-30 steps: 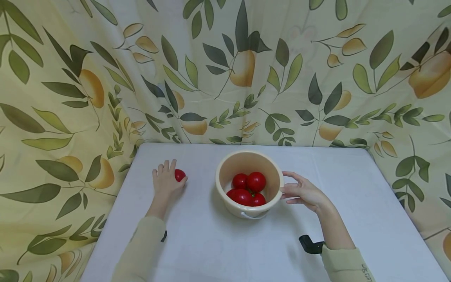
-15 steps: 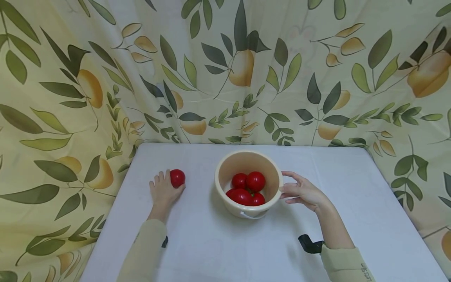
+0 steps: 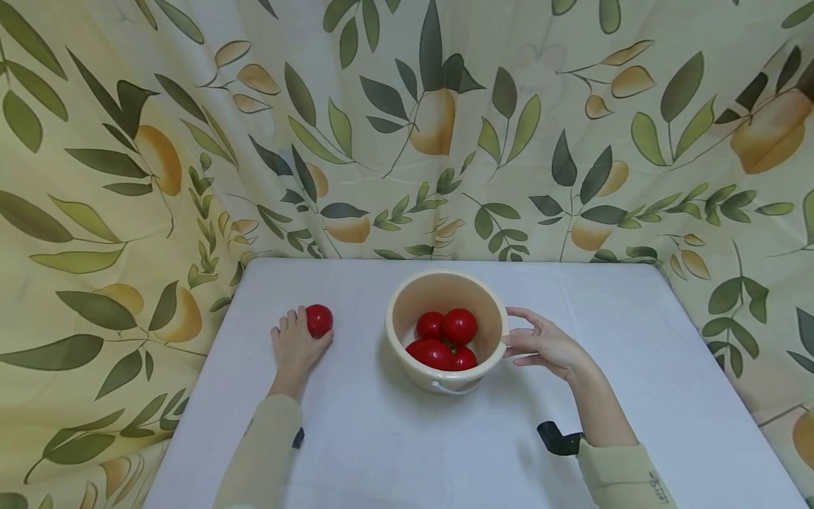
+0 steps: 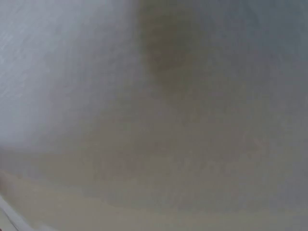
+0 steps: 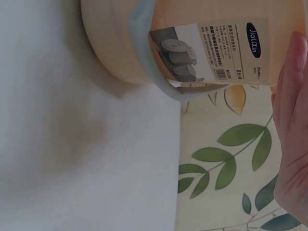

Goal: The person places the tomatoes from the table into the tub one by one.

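Note:
On the left part of the table, my left hand (image 3: 295,346) holds a red tomato (image 3: 320,322) between its fingers and thumb; the tomato appears to sit low, at the table. A cream bucket (image 3: 416,377) stands upright near the middle with several red tomatoes (image 3: 459,326) inside, and a bit of green stem shows among them. My right hand (image 3: 552,350) touches the bucket's right side near the rim with extended fingers. Seen from the right wrist, those fingers (image 5: 293,67) lie along the bucket's wall beside its label. The left wrist view is a blur of pale cloth, without hand or tomato.
A pale bail handle (image 3: 454,390) hangs down the bucket's near side. The white-covered table (image 3: 381,452) ends at a curtain (image 3: 407,177) with leaf and fruit print behind and at the left. A black wrist device (image 3: 558,440) sits at the right cuff.
My left hand has shifted slightly toward me and left, taking hold of the tomato, which shows more fully now. The right hand and bucket keep their places.

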Motion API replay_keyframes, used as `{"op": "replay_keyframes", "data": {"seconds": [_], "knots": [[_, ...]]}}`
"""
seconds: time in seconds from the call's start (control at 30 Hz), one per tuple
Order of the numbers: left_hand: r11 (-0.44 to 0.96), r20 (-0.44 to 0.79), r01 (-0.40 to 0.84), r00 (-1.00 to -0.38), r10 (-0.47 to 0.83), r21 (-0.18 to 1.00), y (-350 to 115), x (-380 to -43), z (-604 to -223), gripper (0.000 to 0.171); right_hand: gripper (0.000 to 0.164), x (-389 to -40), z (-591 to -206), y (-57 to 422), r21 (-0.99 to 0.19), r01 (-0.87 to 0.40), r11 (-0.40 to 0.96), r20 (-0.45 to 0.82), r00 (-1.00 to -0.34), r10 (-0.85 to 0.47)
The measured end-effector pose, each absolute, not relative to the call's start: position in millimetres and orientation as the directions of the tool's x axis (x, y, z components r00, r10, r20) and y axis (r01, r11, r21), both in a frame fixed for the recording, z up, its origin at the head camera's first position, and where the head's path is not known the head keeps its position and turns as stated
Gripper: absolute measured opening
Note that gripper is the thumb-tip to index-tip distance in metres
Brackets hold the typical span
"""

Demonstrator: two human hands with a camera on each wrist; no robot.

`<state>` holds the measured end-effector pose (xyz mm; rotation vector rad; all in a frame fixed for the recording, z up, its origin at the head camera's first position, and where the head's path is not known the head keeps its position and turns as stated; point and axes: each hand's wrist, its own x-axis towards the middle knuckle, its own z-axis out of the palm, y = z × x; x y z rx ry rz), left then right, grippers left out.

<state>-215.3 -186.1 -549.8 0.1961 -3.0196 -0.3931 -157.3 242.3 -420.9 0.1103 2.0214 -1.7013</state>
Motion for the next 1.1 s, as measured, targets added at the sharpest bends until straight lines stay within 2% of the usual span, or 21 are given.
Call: {"op": "replay_keyframes", "data": {"seconds": [0.17,0.4,0.8,1.1], "knots": [[0.963,0.153,-0.055,-0.983,-0.098,0.262,-180.6,-219.6,-539.9,0.072,0.072,-157.3,-421.6,243.0,-0.908,0.364,0.208,-0.41,-0.877,-0.252],[0.963,0.236,0.051,-0.972,-0.014,0.265,-159.3,-231.8,-504.7,0.072,0.073,-157.9,-424.4,244.4,-0.907,0.371,0.201,-0.414,-0.875,-0.251],[0.965,0.319,0.223,-0.932,0.17,0.138,-108.6,-230.4,-432.1,0.075,0.074,-158.6,-426.6,245.1,-0.909,0.364,0.201,-0.408,-0.877,-0.256],[0.926,0.364,0.377,-0.863,0.35,0.004,-73.0,-220.7,-412.9,0.077,0.073,-158.5,-425.4,243.9,-0.913,0.366,0.181,-0.403,-0.877,-0.26]]}}
